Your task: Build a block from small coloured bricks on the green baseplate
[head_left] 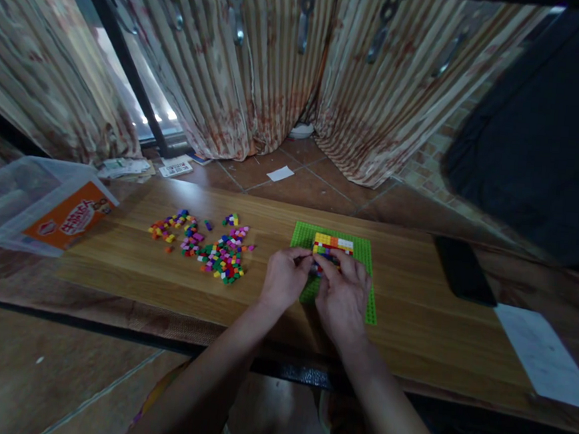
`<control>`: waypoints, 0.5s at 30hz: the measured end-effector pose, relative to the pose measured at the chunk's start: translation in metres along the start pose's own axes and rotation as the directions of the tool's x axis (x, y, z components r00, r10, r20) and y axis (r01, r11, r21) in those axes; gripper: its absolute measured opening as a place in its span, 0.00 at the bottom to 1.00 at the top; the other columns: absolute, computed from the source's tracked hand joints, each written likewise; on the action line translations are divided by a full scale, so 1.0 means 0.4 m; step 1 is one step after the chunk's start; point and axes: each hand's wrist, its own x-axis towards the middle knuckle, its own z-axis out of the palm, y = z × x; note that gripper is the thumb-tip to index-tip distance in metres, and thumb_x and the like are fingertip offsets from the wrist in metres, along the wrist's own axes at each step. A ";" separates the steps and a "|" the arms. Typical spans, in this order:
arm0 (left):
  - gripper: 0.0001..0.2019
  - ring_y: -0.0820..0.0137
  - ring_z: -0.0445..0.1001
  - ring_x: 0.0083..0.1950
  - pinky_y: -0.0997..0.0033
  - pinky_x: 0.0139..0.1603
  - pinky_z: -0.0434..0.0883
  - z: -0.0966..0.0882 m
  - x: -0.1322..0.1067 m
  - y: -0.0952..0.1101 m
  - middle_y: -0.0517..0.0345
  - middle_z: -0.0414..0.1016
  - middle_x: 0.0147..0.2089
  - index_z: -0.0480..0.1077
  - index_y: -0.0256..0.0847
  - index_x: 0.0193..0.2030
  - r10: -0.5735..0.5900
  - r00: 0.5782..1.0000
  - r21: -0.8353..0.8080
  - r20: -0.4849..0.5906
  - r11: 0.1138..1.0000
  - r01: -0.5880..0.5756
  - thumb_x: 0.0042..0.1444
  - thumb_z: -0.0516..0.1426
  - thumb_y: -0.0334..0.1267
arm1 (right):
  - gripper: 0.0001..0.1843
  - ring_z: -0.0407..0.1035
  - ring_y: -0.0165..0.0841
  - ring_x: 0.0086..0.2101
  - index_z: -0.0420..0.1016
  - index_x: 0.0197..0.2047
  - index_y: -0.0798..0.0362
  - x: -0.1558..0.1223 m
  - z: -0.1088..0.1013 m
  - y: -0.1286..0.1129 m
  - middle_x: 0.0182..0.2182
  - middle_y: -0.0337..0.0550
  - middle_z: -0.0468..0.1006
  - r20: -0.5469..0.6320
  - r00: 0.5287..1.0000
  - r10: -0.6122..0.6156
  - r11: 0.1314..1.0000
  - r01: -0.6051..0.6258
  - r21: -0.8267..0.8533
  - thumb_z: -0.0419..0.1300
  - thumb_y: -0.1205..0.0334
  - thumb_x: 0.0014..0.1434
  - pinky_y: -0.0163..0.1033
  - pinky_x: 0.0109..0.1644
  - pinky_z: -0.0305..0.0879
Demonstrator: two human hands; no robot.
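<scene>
A green studded baseplate (364, 250) lies on the wooden board, and a low block of toy bricks (332, 240) in yellow, orange, white, red and blue is built on it. At the block's left edge, my left hand (287, 278) has its thumb and forefinger pinched together. My right hand (346, 292) reaches over the block's near side, its thumb and forefinger closed near the left fingertips. Whatever is between the fingers of either hand is too small or hidden to make out. Both hands cover the near part of the block.
Loose colourful toy bricks (223, 255) are heaped on the wooden board (134, 278) left of my hands. A clear plastic bin (16, 182) with an orange label stands at the far left. On the right lie a black phone (466, 271) and a white paper sheet (544, 354).
</scene>
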 end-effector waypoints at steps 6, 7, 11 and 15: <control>0.12 0.70 0.77 0.33 0.72 0.37 0.71 -0.035 0.014 0.005 0.56 0.82 0.34 0.79 0.40 0.42 -0.009 1.000 0.071 -0.020 0.997 0.011 0.59 0.54 0.32 | 0.18 0.68 0.42 0.50 0.78 0.50 0.50 0.006 -0.005 0.018 0.49 0.50 0.76 -0.116 0.989 0.090 0.960 -0.056 0.274 0.51 0.68 0.64 0.52 0.54 0.65; 0.12 0.70 0.76 0.33 0.73 0.36 0.71 -0.045 0.020 0.001 0.56 0.81 0.34 0.79 0.40 0.42 -0.012 0.999 0.062 -0.040 0.998 0.014 0.58 0.54 0.32 | 0.17 0.69 0.41 0.49 0.79 0.49 0.50 0.006 -0.008 0.020 0.48 0.49 0.76 -0.136 0.985 0.104 0.948 -0.057 0.312 0.51 0.67 0.64 0.52 0.55 0.66; 0.11 0.71 0.76 0.34 0.74 0.36 0.70 -0.097 0.047 -0.028 0.57 0.81 0.34 0.79 0.39 0.39 0.015 0.992 -0.017 -0.122 1.000 -0.017 0.56 0.55 0.33 | 0.13 0.71 0.39 0.47 0.79 0.45 0.50 0.004 -0.023 0.006 0.44 0.47 0.78 -0.213 0.972 0.096 0.928 -0.010 0.373 0.53 0.65 0.65 0.49 0.54 0.68; 0.10 0.72 0.73 0.30 0.74 0.33 0.69 -0.156 0.068 -0.053 0.58 0.78 0.30 0.79 0.37 0.38 -0.014 0.972 -0.081 -0.236 0.997 -0.006 0.53 0.57 0.36 | 0.11 0.73 0.36 0.43 0.78 0.44 0.50 -0.009 -0.024 -0.044 0.40 0.45 0.80 -0.158 0.987 0.025 0.910 0.043 0.411 0.55 0.66 0.65 0.45 0.50 0.69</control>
